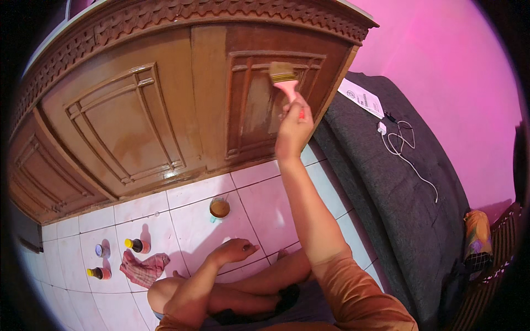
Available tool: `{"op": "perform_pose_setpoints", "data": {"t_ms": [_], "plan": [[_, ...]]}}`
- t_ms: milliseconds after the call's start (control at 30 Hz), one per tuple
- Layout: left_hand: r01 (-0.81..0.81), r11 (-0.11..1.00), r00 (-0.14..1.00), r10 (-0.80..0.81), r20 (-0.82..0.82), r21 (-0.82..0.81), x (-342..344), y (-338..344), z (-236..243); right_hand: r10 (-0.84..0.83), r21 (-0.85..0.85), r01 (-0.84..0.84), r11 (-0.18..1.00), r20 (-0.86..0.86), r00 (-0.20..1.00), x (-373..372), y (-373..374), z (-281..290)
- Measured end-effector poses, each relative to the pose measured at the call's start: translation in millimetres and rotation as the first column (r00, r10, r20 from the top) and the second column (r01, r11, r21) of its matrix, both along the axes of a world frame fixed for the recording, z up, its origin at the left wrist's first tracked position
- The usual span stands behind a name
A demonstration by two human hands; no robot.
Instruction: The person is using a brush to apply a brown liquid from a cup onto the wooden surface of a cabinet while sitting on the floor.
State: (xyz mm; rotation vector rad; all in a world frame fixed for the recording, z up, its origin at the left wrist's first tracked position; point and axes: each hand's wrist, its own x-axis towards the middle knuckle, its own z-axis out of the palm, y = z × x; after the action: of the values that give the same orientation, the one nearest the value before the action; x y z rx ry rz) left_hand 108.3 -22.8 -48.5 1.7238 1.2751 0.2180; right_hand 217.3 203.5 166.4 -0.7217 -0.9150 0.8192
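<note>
At the far right of the scene, on the cabinet point(190, 118), I have the brush point(286, 88) raised in front of the right panel point(256, 105). The right hand point(296, 124) grips its pink handle, bristles up; whether they touch the wood I cannot tell. The left hand point(234, 251) is at the near side, over the crossed legs, fingers loosely curled, with nothing visible in it.

Progress, by my reading: brushing a coat onto the cabinet front, part done. The middle panel point(118, 121) is an even tan with a wet-looking shine at its lower edge; I judge it covered. The upright strip point(210, 71) to its right is similarly tan. The right panel is mixed: lighter, streaky patches inside a dark red-brown surround, so I put it as under way, with the surround probably left to do. The left panel point(49, 168) is reddish-brown and seems uncoated, though at that angle I am unsure.

Supply: a clear cup point(219, 208) of brown liquid stands on the floor before the cabinet. Farther left are two yellow-capped bottles point(138, 245) and a crumpled cloth point(144, 268).
</note>
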Motion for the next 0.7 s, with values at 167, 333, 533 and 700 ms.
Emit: {"op": "perform_pose_setpoints", "data": {"t_ms": [167, 333, 533, 700], "plan": [[-0.001, 1.0, 1.0, 0.0, 0.023, 0.03, 1, 1, 4, -0.079, 0.024, 0.079, 0.997, -0.011, 0.997, 17, -4, 11], [0.012, 1.0, 1.0, -0.012, 0.0, -0.012, 3, 3, 2, -0.028, 0.038, 0.034, 0.999, -0.162, 0.986, 35, 14, 12], [0.009, 0.999, 1.0, -0.01, -0.016, -0.032, 3, 1, 11, 0.13, 0.04, -0.124, 0.991, -0.26, 0.957, 39, 16, -10], [0.012, 0.999, 1.0, -0.013, -0.004, -0.036, 4, 1, 14, 0.16, 0.113, -0.131, 0.985, -0.311, 0.937, 41, 23, -1]]}}
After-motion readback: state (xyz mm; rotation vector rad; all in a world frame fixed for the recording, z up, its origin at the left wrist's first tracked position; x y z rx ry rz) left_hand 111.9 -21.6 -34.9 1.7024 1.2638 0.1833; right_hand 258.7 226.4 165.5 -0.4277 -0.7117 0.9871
